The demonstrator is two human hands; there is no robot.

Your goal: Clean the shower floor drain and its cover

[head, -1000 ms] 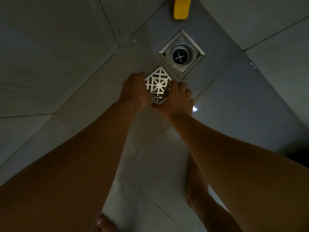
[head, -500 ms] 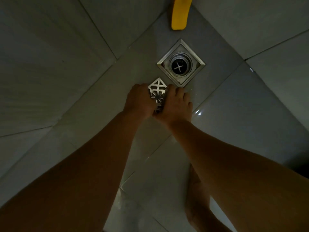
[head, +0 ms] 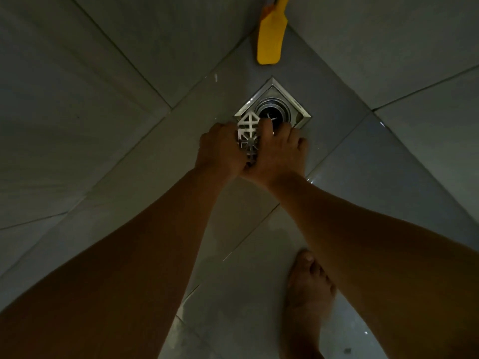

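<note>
A square metal drain cover (head: 248, 130) with a lattice pattern is gripped between both hands. My left hand (head: 220, 149) holds its left edge and my right hand (head: 278, 149) holds its right edge. The cover's far corner overlaps the near left edge of the open floor drain (head: 282, 107), a square steel frame with a round dark opening set in the grey tiled corner. The near half of the cover is hidden by my fingers.
A yellow brush or scraper (head: 270, 40) leans in the corner just beyond the drain. Tiled walls rise to the left and right of the corner. A bare foot (head: 308, 288) stands on the wet floor tiles at the lower right.
Both hands have carried the cover away from me, from the floor tile in front of the drain up to the drain's near edge. The view has tilted down, showing more of the yellow tool.
</note>
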